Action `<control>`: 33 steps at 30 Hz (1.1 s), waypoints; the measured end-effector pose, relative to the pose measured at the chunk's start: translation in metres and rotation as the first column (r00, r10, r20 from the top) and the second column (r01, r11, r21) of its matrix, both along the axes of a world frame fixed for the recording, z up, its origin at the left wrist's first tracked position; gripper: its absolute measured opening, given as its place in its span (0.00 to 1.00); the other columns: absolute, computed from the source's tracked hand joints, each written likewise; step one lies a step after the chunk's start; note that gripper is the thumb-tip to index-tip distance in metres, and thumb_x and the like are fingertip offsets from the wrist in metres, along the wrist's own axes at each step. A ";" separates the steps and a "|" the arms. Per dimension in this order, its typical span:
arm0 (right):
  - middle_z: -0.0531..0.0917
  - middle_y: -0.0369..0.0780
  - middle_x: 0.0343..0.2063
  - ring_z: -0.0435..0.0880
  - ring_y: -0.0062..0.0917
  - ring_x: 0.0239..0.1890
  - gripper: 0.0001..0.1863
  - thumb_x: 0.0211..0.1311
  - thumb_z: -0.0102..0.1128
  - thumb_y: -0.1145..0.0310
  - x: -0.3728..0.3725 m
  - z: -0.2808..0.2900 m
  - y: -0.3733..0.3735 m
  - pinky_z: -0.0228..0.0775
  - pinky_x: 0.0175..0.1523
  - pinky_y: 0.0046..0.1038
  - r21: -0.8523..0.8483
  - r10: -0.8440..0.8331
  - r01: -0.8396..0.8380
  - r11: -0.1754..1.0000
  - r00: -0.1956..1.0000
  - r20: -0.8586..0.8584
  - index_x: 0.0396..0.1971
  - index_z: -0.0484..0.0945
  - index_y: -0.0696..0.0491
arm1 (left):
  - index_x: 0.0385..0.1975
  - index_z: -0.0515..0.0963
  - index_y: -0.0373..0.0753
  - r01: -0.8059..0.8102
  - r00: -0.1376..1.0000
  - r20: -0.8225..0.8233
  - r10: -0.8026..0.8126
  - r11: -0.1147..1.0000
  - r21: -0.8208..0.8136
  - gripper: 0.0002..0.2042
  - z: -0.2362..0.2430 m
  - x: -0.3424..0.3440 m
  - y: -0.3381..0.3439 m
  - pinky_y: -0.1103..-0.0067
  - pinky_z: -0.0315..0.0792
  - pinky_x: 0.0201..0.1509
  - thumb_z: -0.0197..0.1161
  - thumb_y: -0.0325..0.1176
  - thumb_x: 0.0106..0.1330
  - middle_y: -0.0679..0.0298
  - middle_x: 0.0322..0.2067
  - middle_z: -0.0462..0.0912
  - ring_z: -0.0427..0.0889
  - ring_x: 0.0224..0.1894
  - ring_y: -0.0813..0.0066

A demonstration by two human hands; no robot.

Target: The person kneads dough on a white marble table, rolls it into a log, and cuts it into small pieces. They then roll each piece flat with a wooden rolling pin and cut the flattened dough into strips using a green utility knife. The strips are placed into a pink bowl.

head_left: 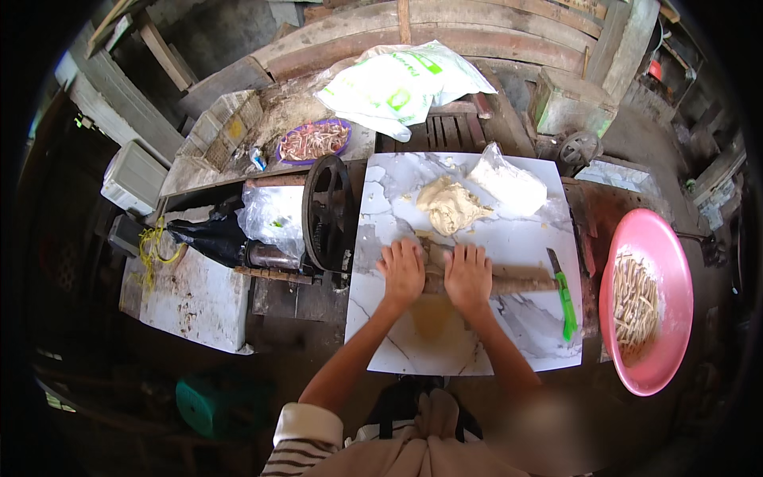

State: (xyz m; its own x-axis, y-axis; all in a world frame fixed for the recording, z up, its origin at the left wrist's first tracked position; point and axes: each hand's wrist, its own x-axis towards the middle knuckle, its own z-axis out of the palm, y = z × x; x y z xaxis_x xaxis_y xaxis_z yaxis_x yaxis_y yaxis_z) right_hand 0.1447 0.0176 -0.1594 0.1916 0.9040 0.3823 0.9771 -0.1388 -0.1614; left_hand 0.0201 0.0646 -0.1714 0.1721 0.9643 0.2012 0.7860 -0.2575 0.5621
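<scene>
We judge rolling to be in hand: our left hand (402, 272) and right hand (469, 277), fingers outstretched, press the pin (520, 285) across the flattened dough (433, 316) mid-desk (528, 342); next stroke likely calls for level pressure.

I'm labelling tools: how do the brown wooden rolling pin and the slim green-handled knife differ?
The brown wooden rolling pin lies crosswise; the slim green-handled knife lies nearly front to back. The pin is thicker than the knife. The left hand and right hand rest on the pin; neither touches the knife. Both lie over the white, marble-patterned board.
</scene>
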 end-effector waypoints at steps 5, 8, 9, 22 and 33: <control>0.73 0.43 0.34 0.70 0.36 0.40 0.14 0.62 0.50 0.57 -0.002 0.008 -0.003 0.62 0.42 0.39 0.011 -0.029 0.029 1.000 0.999 0.027 0.35 0.71 0.54 | 0.37 0.68 0.41 -0.044 0.999 0.018 0.043 0.998 0.036 0.06 -0.002 -0.002 -0.003 0.58 0.55 0.47 0.50 0.34 0.65 0.58 0.39 0.68 0.64 0.46 0.55; 0.72 0.42 0.32 0.70 0.36 0.40 0.12 0.63 0.50 0.59 0.009 0.012 0.028 0.61 0.43 0.39 0.106 -0.037 0.035 0.994 0.999 0.017 0.33 0.69 0.54 | 0.39 0.67 0.42 -0.064 0.997 0.035 0.062 0.996 0.060 0.07 -0.003 0.007 0.029 0.58 0.55 0.47 0.51 0.34 0.64 0.58 0.40 0.67 0.64 0.47 0.55; 0.72 0.43 0.33 0.69 0.37 0.41 0.13 0.63 0.49 0.58 0.011 0.010 0.037 0.61 0.43 0.40 0.059 -0.038 0.039 0.998 0.999 -0.020 0.33 0.70 0.55 | 0.39 0.68 0.42 -0.079 0.997 0.025 0.077 0.993 0.083 0.07 -0.005 0.008 0.037 0.59 0.55 0.46 0.51 0.34 0.64 0.58 0.40 0.68 0.64 0.47 0.55; 0.72 0.43 0.33 0.69 0.37 0.41 0.13 0.62 0.50 0.58 0.000 0.014 0.011 0.59 0.44 0.39 0.051 -0.067 0.063 0.997 0.996 0.066 0.33 0.70 0.54 | 0.42 0.65 0.42 -0.069 0.990 0.119 0.072 0.997 -0.032 0.12 -0.001 0.001 0.008 0.60 0.53 0.47 0.52 0.26 0.58 0.57 0.42 0.64 0.61 0.49 0.54; 0.71 0.43 0.34 0.68 0.36 0.42 0.13 0.62 0.50 0.59 -0.014 0.009 -0.035 0.58 0.47 0.39 0.033 -0.042 0.040 0.999 0.998 0.046 0.34 0.70 0.55 | 0.42 0.65 0.43 -0.054 0.970 0.236 0.064 0.997 -0.047 0.14 -0.012 -0.009 -0.034 0.61 0.53 0.48 0.52 0.24 0.56 0.57 0.42 0.64 0.61 0.48 0.55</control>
